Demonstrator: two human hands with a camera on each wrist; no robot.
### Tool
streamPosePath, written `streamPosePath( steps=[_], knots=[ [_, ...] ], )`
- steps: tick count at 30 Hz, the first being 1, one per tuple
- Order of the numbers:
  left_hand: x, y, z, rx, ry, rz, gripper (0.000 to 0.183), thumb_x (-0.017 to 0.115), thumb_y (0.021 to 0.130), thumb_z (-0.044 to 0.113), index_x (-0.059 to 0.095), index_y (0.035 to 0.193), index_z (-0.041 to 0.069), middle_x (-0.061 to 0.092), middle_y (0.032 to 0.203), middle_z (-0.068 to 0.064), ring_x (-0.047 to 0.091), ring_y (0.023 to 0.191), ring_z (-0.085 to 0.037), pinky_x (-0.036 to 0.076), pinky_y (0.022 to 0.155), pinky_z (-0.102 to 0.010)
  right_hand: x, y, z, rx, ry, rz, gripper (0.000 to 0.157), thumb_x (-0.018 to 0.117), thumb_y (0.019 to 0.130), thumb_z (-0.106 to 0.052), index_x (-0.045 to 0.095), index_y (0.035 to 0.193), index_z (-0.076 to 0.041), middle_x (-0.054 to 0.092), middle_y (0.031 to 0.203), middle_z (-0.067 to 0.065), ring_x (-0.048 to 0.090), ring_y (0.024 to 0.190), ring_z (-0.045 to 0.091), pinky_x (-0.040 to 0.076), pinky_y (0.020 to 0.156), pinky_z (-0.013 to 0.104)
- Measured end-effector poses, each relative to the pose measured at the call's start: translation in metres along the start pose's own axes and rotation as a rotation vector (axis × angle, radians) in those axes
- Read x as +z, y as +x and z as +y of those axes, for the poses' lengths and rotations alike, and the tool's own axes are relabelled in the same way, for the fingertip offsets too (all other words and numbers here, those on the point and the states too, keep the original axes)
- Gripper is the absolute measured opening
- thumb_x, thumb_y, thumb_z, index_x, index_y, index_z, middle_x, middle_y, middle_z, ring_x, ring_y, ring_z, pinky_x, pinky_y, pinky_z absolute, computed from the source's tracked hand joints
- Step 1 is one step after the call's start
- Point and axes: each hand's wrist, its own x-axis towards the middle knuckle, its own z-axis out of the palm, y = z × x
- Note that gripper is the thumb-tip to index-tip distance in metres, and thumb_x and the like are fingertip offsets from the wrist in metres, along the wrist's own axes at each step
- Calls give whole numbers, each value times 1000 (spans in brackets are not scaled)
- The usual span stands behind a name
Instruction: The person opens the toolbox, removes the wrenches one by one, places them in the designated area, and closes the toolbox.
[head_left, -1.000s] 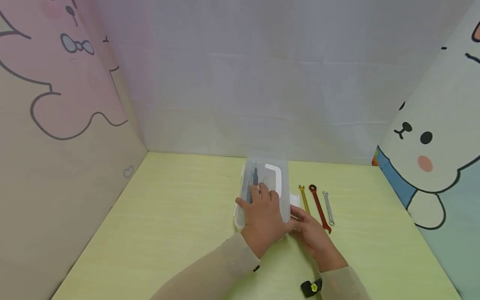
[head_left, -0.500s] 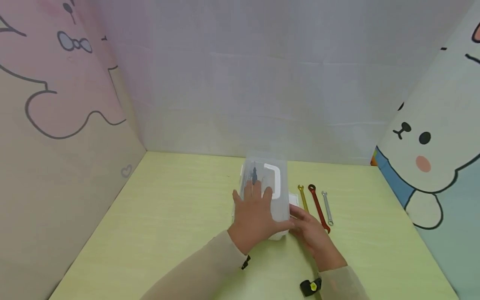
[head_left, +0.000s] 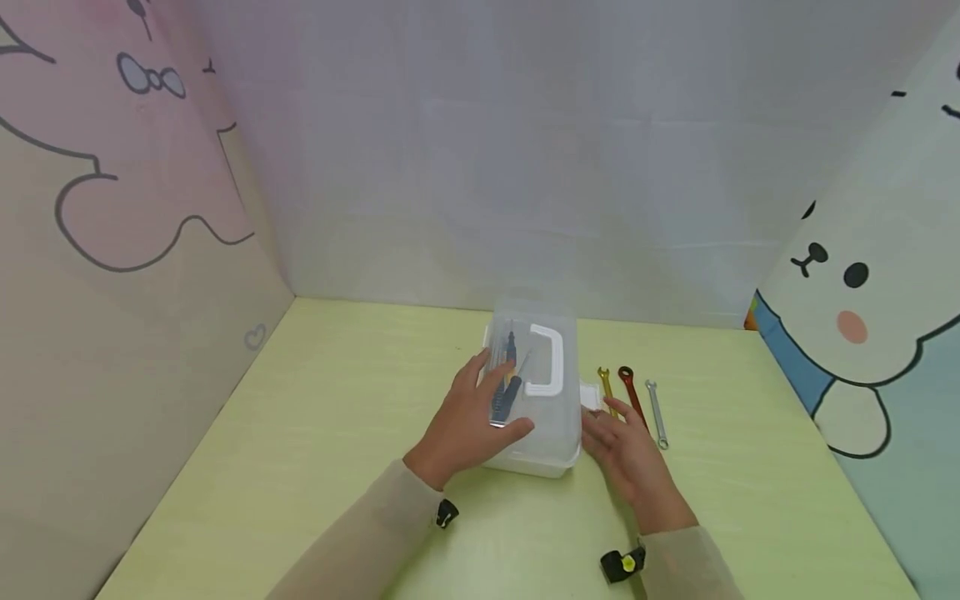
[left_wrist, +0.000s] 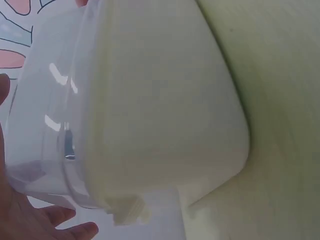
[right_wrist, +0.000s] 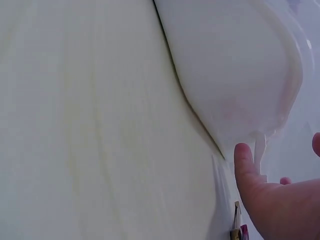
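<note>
A toolbox (head_left: 543, 429) with a clear lid, a white handle and a whitish base stands on the table, lid lying on top. Blue-handled screwdrivers (head_left: 512, 396) show through the lid. My left hand (head_left: 459, 427) is at its left side, fingers spread over the lid's edge; in the left wrist view its fingers lie near a side latch (left_wrist: 127, 209). At the right side, my right hand (head_left: 628, 462) has loosely extended fingers beside a white latch flap (head_left: 591, 396) that sticks outward. In the right wrist view its thumb (right_wrist: 243, 160) stands close to the box wall.
Right of the box lie a yellow wrench (head_left: 605, 385), a red wrench (head_left: 632, 396), partly behind the right hand, and a silver wrench (head_left: 657, 415). A pale wall stands behind the table (head_left: 352, 400); cartoon-printed panels flank it.
My left hand has slid from the top of the lid to its left side, uncovering the screwdrivers inside. The right hand's fingers have spread and lifted slightly near the latch. The box stays put.
</note>
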Motion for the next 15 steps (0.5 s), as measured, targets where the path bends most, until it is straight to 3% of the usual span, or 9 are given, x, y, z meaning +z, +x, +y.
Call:
streamPosePath(
  steps=[3, 8, 11, 15],
  knots=[
    [2, -2, -4, 32, -62, -5, 74, 52, 79, 70, 37, 142, 33, 10, 155, 1, 26, 134, -23, 41, 93, -48, -1, 2, -1, 1, 48, 1, 68, 46, 99, -12, 2, 150, -16, 22, 147, 17, 43, 126, 27, 37, 100, 39],
    [4, -1, -5, 36, -96, -2, 72, 53, 81, 66, 41, 140, 28, 9, 155, 2, 31, 131, -24, 42, 92, -46, -3, 6, -1, -1, 180, -1, 66, 39, 101, -10, -3, 151, -16, 11, 152, 17, 33, 132, 31, 35, 101, 39],
    [5, -1, -7, 33, -86, 6, 73, 52, 80, 68, 41, 140, 28, 10, 155, 2, 31, 131, -24, 42, 92, -46, -1, 12, 0, 9, 286, 5, 61, 35, 102, -13, -1, 151, -15, 12, 151, 16, 31, 132, 31, 34, 103, 40],
    [8, -1, -8, 21, -78, 16, 71, 54, 80, 66, 41, 140, 29, 10, 154, 3, 29, 133, -25, 41, 92, -49, 0, 23, 0, 21, 431, 17, 54, 37, 102, -18, 12, 149, -11, 23, 147, 14, 33, 130, 30, 33, 103, 40]
  ],
)
